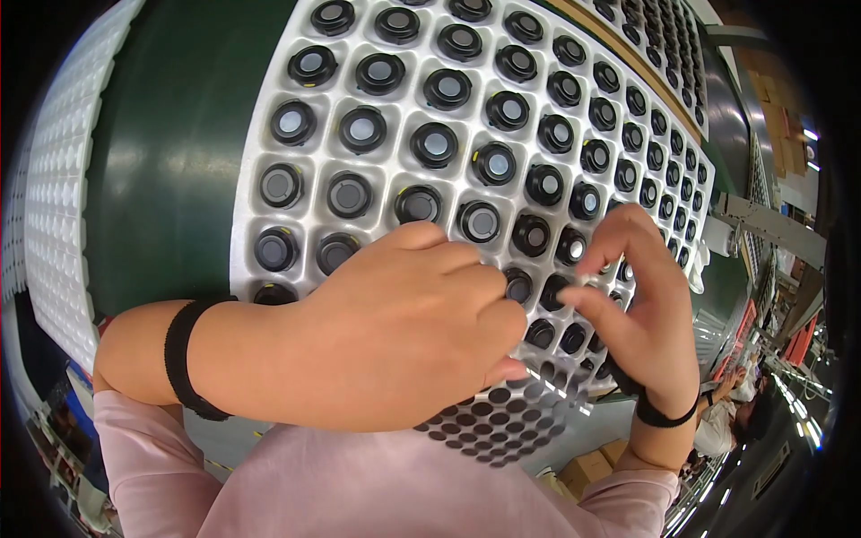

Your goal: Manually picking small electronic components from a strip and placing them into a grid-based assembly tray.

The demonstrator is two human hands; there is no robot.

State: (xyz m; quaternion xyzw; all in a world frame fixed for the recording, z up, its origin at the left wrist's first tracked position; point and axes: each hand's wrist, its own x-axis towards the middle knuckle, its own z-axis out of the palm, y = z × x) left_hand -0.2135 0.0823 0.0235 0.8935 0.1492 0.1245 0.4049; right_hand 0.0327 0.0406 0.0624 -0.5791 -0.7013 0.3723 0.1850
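A white moulded tray [247,193] lies before me, its pockets filled with several black round parts [434,143] that have grey disc centres. Across the near part of the tray reaches my left hand [413,323], back up and fingers curled. Its thumb presses on a clear sheet with rows of dark round discs [493,421], which hangs over the near side of the tray. Over the tray's right part is my right hand [641,309], thumb and forefinger curved toward each other with a gap between the tips; nothing shows in them. Both wrists wear black bands.
Another white tray [63,179] stands at the left on the green surface [170,161]. Beyond a tan strip at the far right is a second filled tray [659,40]. A metal bracket [771,224] juts in at right. Cardboard boxes [587,471] sit below; another person [731,421] is at right.
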